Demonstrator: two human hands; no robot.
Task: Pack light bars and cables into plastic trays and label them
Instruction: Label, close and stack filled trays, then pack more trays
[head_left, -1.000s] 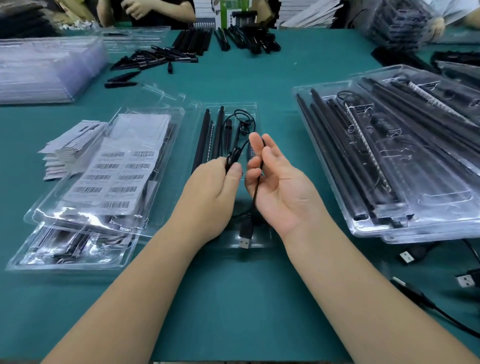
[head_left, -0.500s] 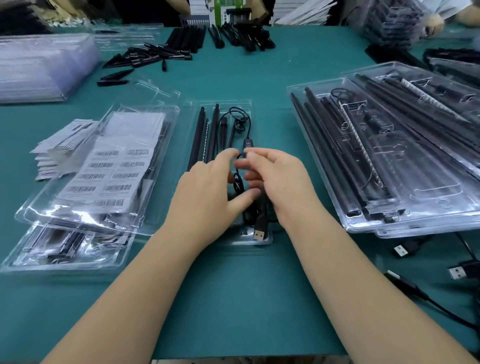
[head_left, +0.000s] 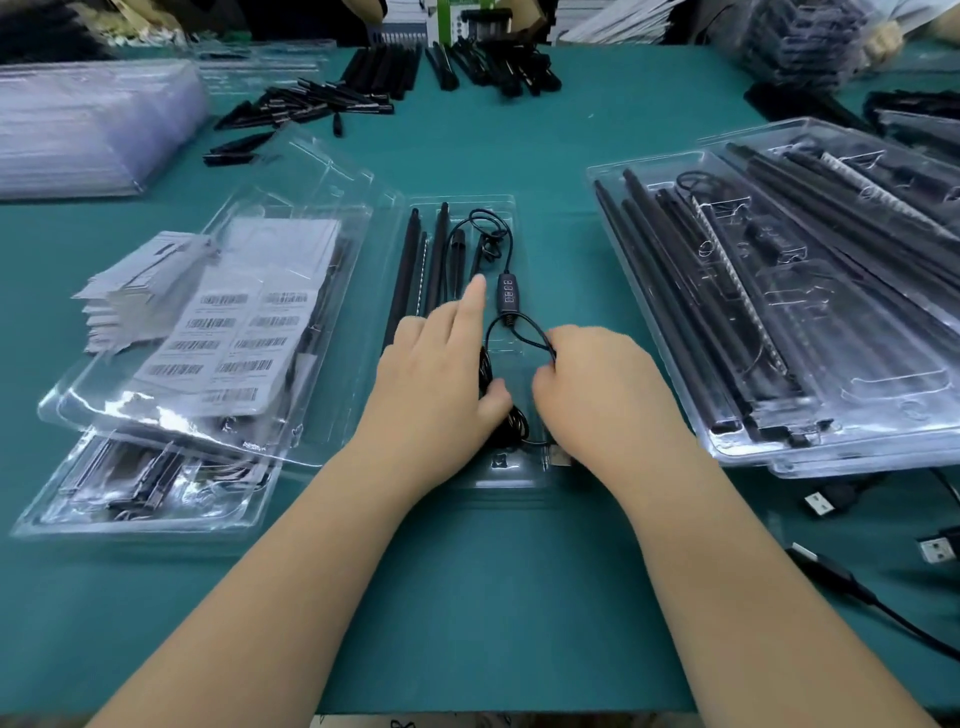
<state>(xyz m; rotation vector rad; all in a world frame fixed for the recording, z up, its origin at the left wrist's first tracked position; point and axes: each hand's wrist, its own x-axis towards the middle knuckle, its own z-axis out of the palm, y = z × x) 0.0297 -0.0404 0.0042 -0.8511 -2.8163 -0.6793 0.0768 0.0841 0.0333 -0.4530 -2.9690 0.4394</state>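
Seating the coiled cable in the near end of the open tray

The clear plastic tray (head_left: 511, 205) lies at the middle of the desk (head_left: 467, 597), light bars (head_left: 415, 270) in its left slots, the inline controller (head_left: 507, 292) beside them. The left hand (head_left: 436, 387) presses the cable (head_left: 514, 332) coil with its thumb, index finger stretched flat along the bars. The right hand (head_left: 597, 387) has fingers curled, pinching the loop. Best, I judge, to pin the coil with the thumb, feed the loop inside the walls, then tuck the USB plug (head_left: 558, 457) at the near edge so nothing springs out.
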